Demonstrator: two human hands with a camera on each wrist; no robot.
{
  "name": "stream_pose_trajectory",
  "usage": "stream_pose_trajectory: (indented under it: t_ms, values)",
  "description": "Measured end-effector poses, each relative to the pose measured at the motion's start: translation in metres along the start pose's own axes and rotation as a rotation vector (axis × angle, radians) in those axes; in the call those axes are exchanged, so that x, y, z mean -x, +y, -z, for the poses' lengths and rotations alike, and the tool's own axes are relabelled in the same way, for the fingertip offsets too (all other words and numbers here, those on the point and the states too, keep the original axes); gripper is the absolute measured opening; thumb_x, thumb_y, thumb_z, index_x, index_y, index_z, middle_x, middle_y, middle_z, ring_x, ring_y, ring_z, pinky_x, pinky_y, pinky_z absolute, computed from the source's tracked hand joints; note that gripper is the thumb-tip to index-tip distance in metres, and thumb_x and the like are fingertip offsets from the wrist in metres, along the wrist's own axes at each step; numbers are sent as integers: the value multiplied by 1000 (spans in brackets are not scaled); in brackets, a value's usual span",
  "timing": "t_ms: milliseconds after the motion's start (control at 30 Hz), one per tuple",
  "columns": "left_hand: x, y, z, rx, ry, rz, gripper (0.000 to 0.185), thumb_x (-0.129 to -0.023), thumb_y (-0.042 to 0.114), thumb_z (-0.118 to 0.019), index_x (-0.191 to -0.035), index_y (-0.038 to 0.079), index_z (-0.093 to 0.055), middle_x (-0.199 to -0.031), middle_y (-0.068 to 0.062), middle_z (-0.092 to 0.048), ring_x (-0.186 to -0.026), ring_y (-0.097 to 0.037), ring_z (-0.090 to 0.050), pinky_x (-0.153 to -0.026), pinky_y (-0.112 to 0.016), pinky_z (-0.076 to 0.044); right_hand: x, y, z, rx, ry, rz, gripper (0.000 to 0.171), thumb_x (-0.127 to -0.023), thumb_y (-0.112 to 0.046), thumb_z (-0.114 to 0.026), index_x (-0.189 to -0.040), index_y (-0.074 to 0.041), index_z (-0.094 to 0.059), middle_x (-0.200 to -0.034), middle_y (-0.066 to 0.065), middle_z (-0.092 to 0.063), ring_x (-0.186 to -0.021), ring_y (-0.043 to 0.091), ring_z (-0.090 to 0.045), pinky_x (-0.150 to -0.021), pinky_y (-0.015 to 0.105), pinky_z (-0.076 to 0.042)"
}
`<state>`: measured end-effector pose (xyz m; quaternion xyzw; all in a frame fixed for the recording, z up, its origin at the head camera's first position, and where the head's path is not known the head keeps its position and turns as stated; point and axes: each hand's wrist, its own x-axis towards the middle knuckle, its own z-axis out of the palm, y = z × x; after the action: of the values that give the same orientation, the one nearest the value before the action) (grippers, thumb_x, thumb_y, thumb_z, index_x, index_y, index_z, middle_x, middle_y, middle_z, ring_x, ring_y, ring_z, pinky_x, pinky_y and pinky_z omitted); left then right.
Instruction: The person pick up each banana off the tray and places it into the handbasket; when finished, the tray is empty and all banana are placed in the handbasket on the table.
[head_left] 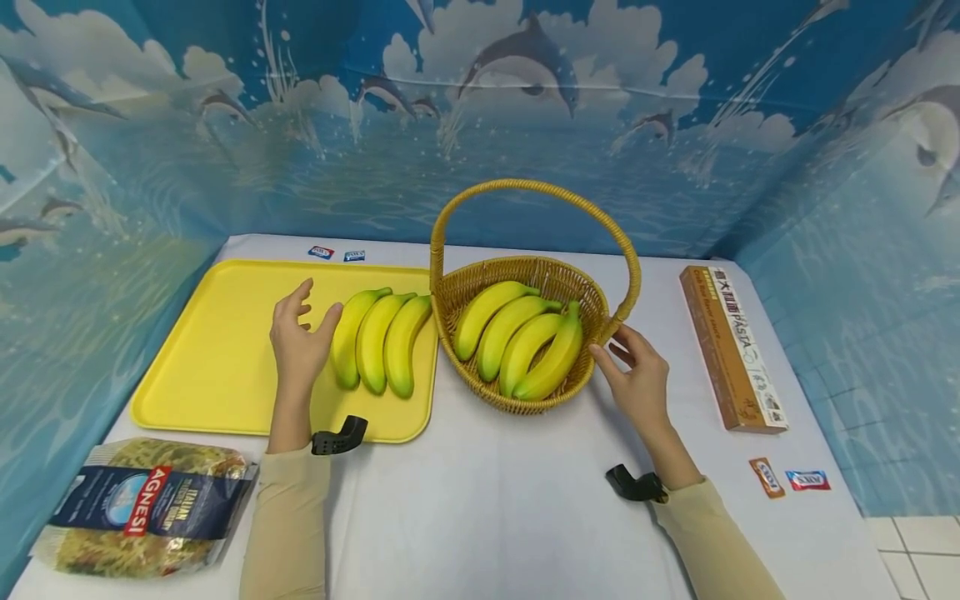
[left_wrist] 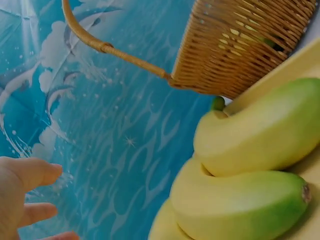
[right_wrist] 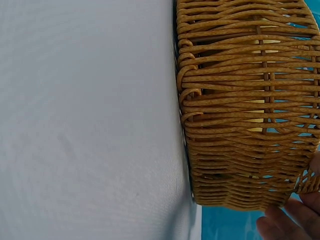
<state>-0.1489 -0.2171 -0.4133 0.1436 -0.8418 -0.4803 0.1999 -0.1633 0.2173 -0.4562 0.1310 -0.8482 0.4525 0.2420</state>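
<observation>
Here the tray bananas point(head_left: 378, 340) (three, joined) lie lengthwise, stems pointing away.

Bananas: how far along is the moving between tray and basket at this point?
One banana bunch already lies in the wicker basket. The other bunch sits on the yellow tray, with the left hand open beside it, not gripping. The right hand is open at the basket's rim. Which way the bunches are going cannot be told, so what is left is unclear.
</observation>
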Motion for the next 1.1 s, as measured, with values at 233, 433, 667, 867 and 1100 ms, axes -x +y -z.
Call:
stream_pose_trajectory:
  t_ms: [233, 433, 667, 867, 1100]
  values:
    - [-5, -18, -8, 39, -66, 46, 55, -95, 20, -63, -146, 9, -46, -144, -21, -43, -127, -38, -43, -101, -52, -39, -1, -3, 0, 2, -3, -2, 41, -82, 0, -75, -120, 8, -63, -115, 24, -67, -104, 37, -65, -82, 43, -54]
    - [-7, -34, -15, 13, -179, 91, 58, -97, 23, -61, -149, 7, -41, -147, -23, -38, -129, -42, -40, -103, -55, -39, -1, -2, 0, 2, -10, 1, 40, -83, -1, -75, -120, 9, -63, -115, 23, -67, -105, 37, -65, -82, 45, -54]
    - [-8, -50, -21, -53, -279, 143, 60, -98, 25, -60, -150, 4, -39, -148, -24, -40, -135, -40, -39, -111, -51, -35, 1, -3, 0, 1, 3, -11, 40, -81, 3, -75, -119, 8, -64, -114, 23, -68, -104, 35, -65, -84, 25, -55]
    - [-7, -54, -25, -102, -265, 158, 60, -97, 22, -61, -149, 2, -39, -145, -25, -46, -132, -39, -44, -109, -49, -39, 2, -18, 1, -8, 13, -2, 39, -79, 11, -73, -116, 15, -62, -111, 31, -65, -102, 42, -64, -84, -1, -41]
    - [-8, -53, -24, -20, -130, 222, 56, -93, 17, -66, -143, 1, -48, -137, -25, -54, -126, -38, -52, -104, -47, -45, -4, -44, 6, 10, 6, 22, 36, -80, 12, -72, -114, 17, -61, -110, 32, -65, -99, 45, -64, -84, 27, -56]
